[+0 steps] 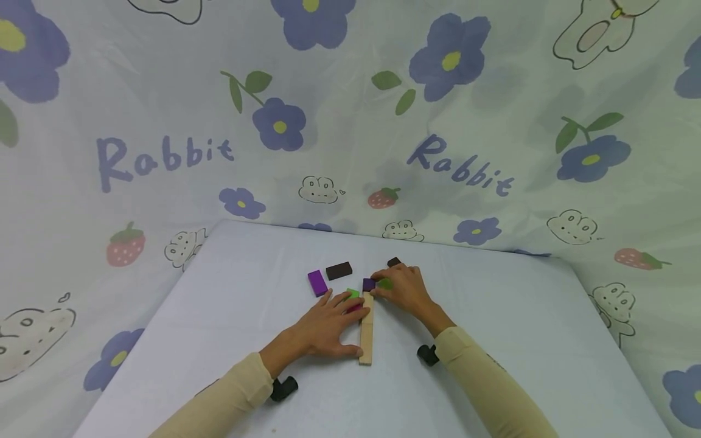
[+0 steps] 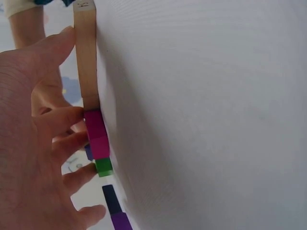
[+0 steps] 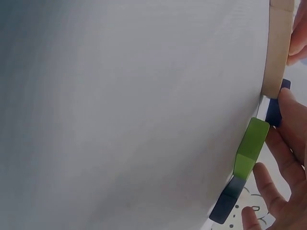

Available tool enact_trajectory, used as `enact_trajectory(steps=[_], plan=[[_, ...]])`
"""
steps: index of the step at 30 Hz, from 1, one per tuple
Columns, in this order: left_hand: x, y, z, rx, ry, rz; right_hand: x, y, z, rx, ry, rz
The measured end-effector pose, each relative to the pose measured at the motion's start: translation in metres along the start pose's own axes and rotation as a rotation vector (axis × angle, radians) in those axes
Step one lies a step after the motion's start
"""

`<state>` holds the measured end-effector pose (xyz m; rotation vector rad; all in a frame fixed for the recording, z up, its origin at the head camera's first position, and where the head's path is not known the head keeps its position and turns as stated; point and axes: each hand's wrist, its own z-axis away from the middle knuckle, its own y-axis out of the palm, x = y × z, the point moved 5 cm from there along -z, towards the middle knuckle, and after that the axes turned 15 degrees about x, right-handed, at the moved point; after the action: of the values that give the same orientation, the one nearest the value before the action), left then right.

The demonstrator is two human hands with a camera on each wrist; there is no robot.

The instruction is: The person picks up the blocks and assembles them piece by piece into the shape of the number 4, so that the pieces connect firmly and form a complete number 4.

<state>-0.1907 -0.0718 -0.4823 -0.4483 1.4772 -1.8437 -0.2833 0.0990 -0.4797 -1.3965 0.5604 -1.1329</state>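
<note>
Two pale wooden blocks lie end to end in a line on the table. My left hand rests along their left side with fingers spread, its thumb touching the nearer block and its index finger reaching the farther one. Under its fingers lies a magenta block, partly hidden in the head view, with a light green block just beyond. At the line's far end my right hand pinches a dark purple block between thumb and index finger. Whether that block touches the table, I cannot tell.
Behind the left hand lie a bright purple block and a dark brown block. Near the right fingers are another green block and a dark block. A patterned curtain stands behind the white table.
</note>
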Motion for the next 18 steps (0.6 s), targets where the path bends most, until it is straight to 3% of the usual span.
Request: enact_trajectory(steps=[18], plan=[[-0.0003, -0.0005, 0.0006, -0.008, 0.005, 0.0, 0.0002, -0.0003, -0.0001, 0.016, -0.001, 0.067]])
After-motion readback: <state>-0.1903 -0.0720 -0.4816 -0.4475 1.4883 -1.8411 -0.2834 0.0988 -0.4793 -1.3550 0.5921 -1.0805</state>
